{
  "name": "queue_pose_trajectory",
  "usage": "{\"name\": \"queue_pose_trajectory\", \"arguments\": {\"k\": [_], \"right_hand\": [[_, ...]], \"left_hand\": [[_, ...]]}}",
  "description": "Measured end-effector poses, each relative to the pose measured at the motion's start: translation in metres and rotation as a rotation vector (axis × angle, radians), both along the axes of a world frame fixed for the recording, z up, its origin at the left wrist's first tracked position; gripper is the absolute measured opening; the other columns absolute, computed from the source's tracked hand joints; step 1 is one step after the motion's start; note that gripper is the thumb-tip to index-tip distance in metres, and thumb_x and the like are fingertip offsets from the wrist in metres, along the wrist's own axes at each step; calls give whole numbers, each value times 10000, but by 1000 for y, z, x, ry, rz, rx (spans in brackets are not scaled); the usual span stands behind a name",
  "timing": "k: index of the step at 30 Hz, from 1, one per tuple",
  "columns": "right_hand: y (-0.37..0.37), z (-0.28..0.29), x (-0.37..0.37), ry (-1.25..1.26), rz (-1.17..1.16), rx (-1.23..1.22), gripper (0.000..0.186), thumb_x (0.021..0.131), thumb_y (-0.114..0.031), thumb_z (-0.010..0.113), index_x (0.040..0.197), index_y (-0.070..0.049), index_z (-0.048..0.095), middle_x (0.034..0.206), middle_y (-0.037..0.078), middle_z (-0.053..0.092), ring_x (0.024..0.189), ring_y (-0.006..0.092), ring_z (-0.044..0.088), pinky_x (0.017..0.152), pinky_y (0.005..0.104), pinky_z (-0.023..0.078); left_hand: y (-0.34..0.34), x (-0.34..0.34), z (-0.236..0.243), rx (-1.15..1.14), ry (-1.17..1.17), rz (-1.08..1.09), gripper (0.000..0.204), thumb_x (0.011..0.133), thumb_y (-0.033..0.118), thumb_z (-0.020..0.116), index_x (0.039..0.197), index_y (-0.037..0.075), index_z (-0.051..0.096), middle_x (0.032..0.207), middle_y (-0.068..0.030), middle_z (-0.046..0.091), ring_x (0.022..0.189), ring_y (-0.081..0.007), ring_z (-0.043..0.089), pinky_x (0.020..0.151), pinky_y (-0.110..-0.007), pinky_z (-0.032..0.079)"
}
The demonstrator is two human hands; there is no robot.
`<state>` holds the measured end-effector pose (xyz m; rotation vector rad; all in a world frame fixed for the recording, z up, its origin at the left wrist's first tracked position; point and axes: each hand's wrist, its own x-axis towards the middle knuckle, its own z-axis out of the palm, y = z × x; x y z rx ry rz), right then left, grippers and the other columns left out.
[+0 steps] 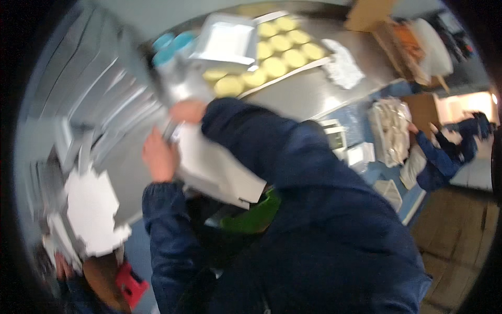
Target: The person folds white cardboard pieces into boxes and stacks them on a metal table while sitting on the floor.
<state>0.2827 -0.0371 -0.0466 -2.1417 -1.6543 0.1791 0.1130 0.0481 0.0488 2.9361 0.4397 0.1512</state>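
Note:
A white cardboard box (217, 162), partly folded, lies close in front of my body, its lower part near a green patch (253, 214) by my clothing. My right hand (189, 111) reaches across and is closed on the box's far left corner. At the box's left edge is my left hand (159, 156), its fingers pressed together against the cardboard. Motion blur smears the fingertips and the flap between the two hands. Dark blue sleeves cover both my arms, and the right one hides part of the box.
Yellow round-topped pieces (274, 66) stand in rows beyond, beside a grey-white open box (226, 42) and blue-capped containers (170, 49). Stacked grey boxes (89, 78) line the left, above a flat white card blank (94, 209). A white cloth (342, 65) lies right; co-workers stand right and lower left.

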Motion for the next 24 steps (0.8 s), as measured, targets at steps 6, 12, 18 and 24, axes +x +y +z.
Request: {"name": "queue_pose_trajectory", "arguments": {"k": [6, 12, 18, 24], "right_hand": [[-121, 134, -10, -14, -293, -124, 420, 845, -260, 586, 1186, -31, 499, 975, 176, 592, 886, 339, 581, 765, 408, 466], [-205, 131, -107, -371, 228, -106, 300, 813, -114, 527, 1109, -76, 558, 1126, 102, 562, 1111, 267, 507, 975, 394, 392], [-194, 103, -127, -464, 357, -126, 185, 788, -100, 519, 966, -90, 566, 1045, 47, 581, 1194, 210, 457, 1104, 437, 245], [-157, 108, -122, -309, 472, -390, 164, 740, -113, 582, 898, -86, 551, 1032, 47, 584, 1188, 203, 464, 1105, 470, 241]], "left_hand": [[32, -89, 51, -221, -105, -344, 598, 727, 23, 584, 1305, 93, 445, 1360, -143, 385, 1258, -325, 356, 1025, -429, 322], [-12, -160, 23, -5, 180, -579, 470, 796, 58, 471, 1254, 161, 490, 1395, -105, 347, 1279, -282, 351, 947, -387, 388], [-6, -121, 3, 34, 51, -802, 196, 777, 142, 523, 944, 85, 609, 1160, -48, 536, 1203, -214, 424, 958, -358, 374], [22, -92, 24, 149, 189, -885, 207, 778, 129, 517, 963, 83, 596, 1093, -64, 552, 1150, -212, 465, 987, -365, 365]]}}
